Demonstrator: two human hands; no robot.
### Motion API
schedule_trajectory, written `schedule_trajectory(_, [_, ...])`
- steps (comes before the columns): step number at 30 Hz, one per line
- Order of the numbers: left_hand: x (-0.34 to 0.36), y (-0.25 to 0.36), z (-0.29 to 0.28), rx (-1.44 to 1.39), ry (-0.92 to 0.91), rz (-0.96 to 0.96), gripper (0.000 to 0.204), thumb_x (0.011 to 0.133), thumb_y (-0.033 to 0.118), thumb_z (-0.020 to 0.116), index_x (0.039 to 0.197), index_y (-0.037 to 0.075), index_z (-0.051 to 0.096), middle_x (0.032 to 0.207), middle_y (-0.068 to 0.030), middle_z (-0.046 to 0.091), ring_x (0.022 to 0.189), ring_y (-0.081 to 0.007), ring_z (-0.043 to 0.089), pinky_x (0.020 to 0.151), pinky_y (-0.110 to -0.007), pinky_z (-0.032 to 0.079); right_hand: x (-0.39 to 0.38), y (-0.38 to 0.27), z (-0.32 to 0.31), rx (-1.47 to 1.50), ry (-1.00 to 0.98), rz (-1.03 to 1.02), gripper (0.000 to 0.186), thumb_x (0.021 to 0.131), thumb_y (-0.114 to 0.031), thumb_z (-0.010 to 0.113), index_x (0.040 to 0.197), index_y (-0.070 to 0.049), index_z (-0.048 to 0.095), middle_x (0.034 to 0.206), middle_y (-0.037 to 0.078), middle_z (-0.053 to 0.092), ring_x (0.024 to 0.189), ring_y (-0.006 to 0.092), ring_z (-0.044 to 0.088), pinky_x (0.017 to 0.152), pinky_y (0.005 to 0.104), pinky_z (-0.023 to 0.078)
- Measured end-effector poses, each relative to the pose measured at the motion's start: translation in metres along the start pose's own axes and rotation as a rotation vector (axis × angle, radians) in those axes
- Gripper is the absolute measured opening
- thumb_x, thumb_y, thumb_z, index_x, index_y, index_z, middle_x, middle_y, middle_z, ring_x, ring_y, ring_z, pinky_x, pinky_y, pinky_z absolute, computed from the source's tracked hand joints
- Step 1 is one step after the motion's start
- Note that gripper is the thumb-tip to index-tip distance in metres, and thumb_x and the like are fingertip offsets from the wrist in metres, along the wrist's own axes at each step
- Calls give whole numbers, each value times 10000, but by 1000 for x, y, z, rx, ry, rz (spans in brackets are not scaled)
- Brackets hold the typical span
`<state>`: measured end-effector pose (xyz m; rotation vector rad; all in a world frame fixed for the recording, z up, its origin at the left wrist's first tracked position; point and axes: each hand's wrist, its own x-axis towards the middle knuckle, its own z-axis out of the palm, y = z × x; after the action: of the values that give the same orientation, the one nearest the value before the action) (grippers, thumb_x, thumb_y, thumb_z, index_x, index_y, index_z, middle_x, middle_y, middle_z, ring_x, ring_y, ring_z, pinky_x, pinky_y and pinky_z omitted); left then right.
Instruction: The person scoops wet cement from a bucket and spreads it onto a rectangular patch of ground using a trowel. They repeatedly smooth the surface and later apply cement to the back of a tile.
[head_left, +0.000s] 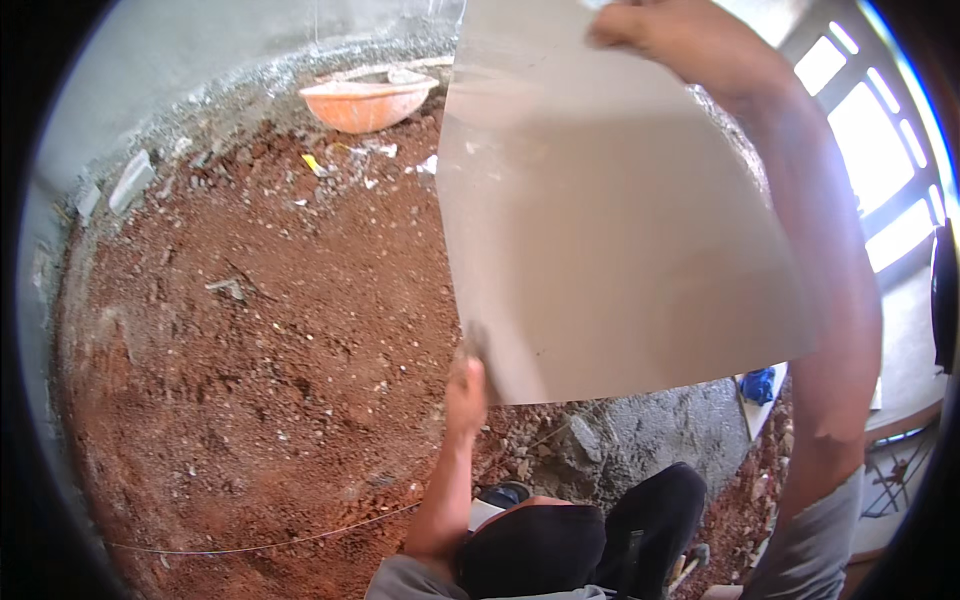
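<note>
A large beige-grey floor tile is held up and tilted in front of me. My left hand grips its lower left edge, with the thumb side showing and some fingers hidden by the tile. At the far top edge, my right hand is closed on the tile, the right arm running along its right side. Below the tile's near edge lies a patch of grey wet mortar, partly covered from view. Faint reflections show on the tile's smooth face.
Reddish soil with small stones and scraps spreads to the left. An orange basin stands by the far wall. A thin string crosses the near soil. A crumpled blue thing lies right of the mortar; a hammer-like tool lies near my knee.
</note>
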<state>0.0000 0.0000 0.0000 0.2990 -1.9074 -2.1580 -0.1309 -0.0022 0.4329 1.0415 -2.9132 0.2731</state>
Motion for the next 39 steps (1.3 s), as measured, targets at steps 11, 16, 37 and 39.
schedule_trajectory(11, [-26, 156, -57, 244, 1090, 184, 513, 894, 230, 612, 1301, -48, 471, 1312, -265, 491, 1241, -355, 480, 1033, -505, 440, -46, 93, 170, 401, 113, -211, 605, 1014, -539, 263, 855, -69, 610, 618, 41, 578, 600, 64, 592, 453, 269, 467])
schedule_trajectory(16, [-43, 122, -131, 20, 1401, -81, 913, 755, 257, 773, 1384, -142, 244, 1324, -333, 406, 1112, -402, 536, 914, -458, 533, -165, 107, 363, 400, -527, -20, 736, 944, -659, 300, 1492, -168, 290, 1513, 188, 309, 1400, 356, 284, 1128, 540, 224])
schedule_trajectory(37, [-99, -135, -240, -402, 1188, -303, 769, 877, 549, 555, 1406, 20, 377, 1433, -158, 429, 1305, -316, 426, 1083, -413, 351, -252, 143, 418, 269, -476, -33, 696, 964, -553, 378, 1509, -139, 253, 1582, 163, 146, 1463, 350, 104, 1181, 518, 78])
schedule_trajectory(39, [-98, -124, -234, -353, 1262, -400, 849, 866, 613, 533, 1433, 18, 322, 1457, -172, 388, 1322, -334, 400, 1078, -416, 350, -288, 194, 385, 254, -517, -16, 693, 959, -565, 385, 1483, -116, 321, 1571, 160, 190, 1459, 348, 129, 1183, 503, 104])
